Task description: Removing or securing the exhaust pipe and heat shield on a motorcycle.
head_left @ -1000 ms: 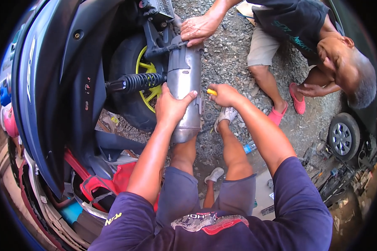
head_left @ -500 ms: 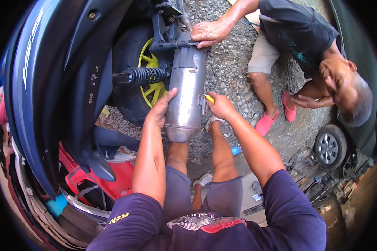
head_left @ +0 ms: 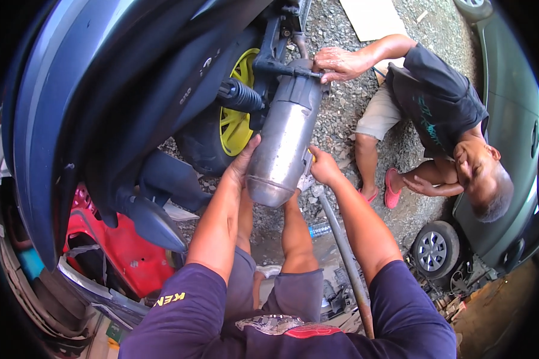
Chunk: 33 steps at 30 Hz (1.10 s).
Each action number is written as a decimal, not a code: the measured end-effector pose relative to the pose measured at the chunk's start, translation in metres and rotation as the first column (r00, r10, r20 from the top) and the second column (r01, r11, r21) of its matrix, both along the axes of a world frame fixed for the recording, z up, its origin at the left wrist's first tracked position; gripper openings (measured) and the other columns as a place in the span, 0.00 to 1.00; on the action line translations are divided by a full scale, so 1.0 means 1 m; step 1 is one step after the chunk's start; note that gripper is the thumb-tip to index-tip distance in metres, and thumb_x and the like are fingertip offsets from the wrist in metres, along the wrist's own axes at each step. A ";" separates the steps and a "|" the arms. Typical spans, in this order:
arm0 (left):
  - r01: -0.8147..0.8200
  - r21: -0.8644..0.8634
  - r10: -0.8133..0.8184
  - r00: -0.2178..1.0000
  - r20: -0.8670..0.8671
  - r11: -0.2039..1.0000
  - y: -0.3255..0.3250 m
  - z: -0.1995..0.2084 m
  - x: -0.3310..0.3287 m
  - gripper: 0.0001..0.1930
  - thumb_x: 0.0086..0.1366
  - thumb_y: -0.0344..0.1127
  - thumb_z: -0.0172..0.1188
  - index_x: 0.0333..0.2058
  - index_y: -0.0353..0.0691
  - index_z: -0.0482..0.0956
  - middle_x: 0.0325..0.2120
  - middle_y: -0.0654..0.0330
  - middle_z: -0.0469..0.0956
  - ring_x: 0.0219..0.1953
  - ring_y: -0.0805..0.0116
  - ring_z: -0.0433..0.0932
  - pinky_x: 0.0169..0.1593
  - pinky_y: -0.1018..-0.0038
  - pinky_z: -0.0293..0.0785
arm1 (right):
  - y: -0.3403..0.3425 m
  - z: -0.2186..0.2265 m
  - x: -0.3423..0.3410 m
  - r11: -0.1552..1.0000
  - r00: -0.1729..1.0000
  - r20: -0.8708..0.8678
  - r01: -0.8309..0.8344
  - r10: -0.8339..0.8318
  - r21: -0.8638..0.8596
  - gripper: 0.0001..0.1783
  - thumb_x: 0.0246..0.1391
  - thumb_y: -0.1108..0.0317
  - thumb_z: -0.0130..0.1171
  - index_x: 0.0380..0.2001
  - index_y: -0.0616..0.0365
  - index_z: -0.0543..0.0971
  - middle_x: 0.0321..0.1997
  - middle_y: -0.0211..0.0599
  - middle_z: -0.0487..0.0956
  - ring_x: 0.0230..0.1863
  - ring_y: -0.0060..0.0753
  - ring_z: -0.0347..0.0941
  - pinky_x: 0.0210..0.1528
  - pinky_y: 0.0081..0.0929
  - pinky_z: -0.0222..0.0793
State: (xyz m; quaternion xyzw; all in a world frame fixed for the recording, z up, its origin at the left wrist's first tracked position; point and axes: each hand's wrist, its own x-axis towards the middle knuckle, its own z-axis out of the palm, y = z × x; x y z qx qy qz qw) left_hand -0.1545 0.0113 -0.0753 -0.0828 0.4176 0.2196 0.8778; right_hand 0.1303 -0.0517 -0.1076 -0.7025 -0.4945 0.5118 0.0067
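A silver motorcycle muffler (head_left: 284,140) slants down toward me, attached beside the rear wheel (head_left: 236,122) with its yellow rim. My left hand (head_left: 244,158) grips the muffler's lower left side, thumb up along the metal and fingers mostly hidden underneath. My right hand (head_left: 323,166) is closed at the muffler's right side. It holds a small yellow-handled tool (head_left: 313,157), mostly covered by my fingers, against a bracket there. At the muffler's upper end, another person's hand (head_left: 339,63) rests on the black mounting arm (head_left: 284,69).
The other person (head_left: 437,113) crouches on the gravel at right. A long metal pipe (head_left: 346,257) slopes beside my right forearm. Dark body panels (head_left: 132,90) crowd the left, above a red plastic part (head_left: 114,251). A loose wheel (head_left: 435,250) lies near a green car (head_left: 509,137).
My view has shifted, so the muffler now tilts more and the long pipe shows. My right hand has moved in closer to the muffler, hiding more of the yellow-handled tool.
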 end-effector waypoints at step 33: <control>-0.019 0.049 0.020 1.000 -0.018 0.999 -0.007 -0.009 -0.003 0.52 0.58 0.74 0.75 0.65 0.32 0.76 0.54 0.49 0.84 0.53 0.59 0.85 0.58 0.60 0.84 | 0.059 0.029 0.077 0.969 0.984 0.029 -0.167 0.175 -0.183 0.28 0.59 0.57 0.75 0.60 0.55 0.84 0.53 0.54 0.88 0.56 0.54 0.85 0.61 0.42 0.78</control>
